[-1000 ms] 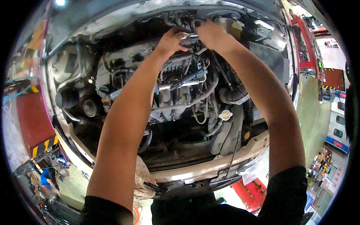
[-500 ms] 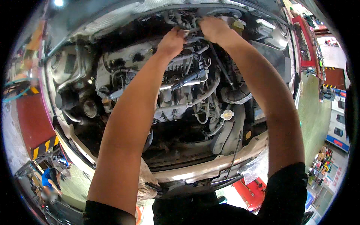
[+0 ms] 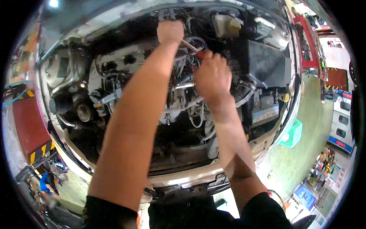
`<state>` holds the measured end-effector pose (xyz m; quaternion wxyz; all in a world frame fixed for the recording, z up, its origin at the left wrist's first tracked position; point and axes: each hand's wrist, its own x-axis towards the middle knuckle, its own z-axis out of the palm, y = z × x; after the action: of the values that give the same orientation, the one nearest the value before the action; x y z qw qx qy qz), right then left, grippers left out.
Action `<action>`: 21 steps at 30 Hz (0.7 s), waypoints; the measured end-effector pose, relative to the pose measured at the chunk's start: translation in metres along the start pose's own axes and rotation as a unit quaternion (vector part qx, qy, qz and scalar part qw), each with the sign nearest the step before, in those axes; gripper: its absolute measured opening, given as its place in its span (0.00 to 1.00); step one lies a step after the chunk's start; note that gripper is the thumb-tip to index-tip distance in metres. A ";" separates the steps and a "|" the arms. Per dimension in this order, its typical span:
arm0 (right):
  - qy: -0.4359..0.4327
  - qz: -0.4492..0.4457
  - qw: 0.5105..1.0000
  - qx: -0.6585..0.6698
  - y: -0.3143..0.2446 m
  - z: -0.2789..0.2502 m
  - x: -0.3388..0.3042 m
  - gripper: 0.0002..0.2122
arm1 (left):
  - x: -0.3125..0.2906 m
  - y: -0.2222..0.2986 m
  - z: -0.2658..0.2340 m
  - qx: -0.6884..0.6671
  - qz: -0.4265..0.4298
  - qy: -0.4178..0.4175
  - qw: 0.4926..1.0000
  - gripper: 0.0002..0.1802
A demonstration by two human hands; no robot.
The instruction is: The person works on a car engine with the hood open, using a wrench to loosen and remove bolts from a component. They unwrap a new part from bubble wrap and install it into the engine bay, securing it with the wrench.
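As right hand (image 3: 214,74) gripped red-handled metal tool (image 3: 201,55) near far edge of exposed grey-metal engine (image 3: 120,58), couldn't tell left hand's (image 3: 170,31) hold; work looked unfinished.

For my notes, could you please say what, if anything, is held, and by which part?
Right hand: apparently a red-handled tool, by its handle. Left hand: cannot tell.

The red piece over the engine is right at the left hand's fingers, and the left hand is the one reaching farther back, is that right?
Not quite: the head view shows the red piece at the fingers of the right hand, not the left. The left hand is indeed the one farther back.
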<state>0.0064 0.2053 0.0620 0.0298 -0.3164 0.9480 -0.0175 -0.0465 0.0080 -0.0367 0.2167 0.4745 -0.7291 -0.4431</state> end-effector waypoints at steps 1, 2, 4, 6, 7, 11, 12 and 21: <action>-0.027 0.007 0.999 0.033 -0.031 -0.010 -0.023 0.17 | 0.021 -0.029 -0.013 0.059 0.087 -0.082 0.991 0.12; -0.052 0.034 0.997 0.054 -0.038 -0.011 -0.035 0.16 | 0.010 -0.019 -0.013 -0.045 0.070 -0.165 0.983 0.11; -0.051 0.001 0.998 0.022 -0.031 -0.007 -0.033 0.10 | -0.001 -0.002 -0.018 -0.156 0.030 -0.240 0.958 0.11; -0.076 -0.129 0.989 0.017 -0.023 -0.011 -0.019 0.08 | 0.001 -0.005 -0.028 -0.172 0.008 -0.221 0.960 0.11; -0.151 -0.132 0.979 0.040 -0.015 -0.019 0.006 0.09 | 0.002 -0.012 -0.028 -0.128 0.016 -0.142 0.981 0.11; -0.012 -0.224 0.969 -0.103 0.054 0.017 0.152 0.15 | -0.033 0.005 0.011 -0.090 -0.041 0.101 0.990 0.13; 0.082 -0.265 0.959 -0.062 0.070 0.045 0.179 0.14 | -0.051 0.017 0.015 -0.089 -0.039 0.126 0.987 0.14; 0.003 -0.035 0.999 -0.038 0.018 0.012 0.027 0.16 | 0.001 -0.016 -0.009 -0.148 0.129 -0.129 0.972 0.09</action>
<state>-0.0255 0.2035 0.0479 0.0147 -0.3503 0.9364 0.0162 -0.0319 0.0009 -0.0459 0.2443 0.2779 -0.7322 -0.5719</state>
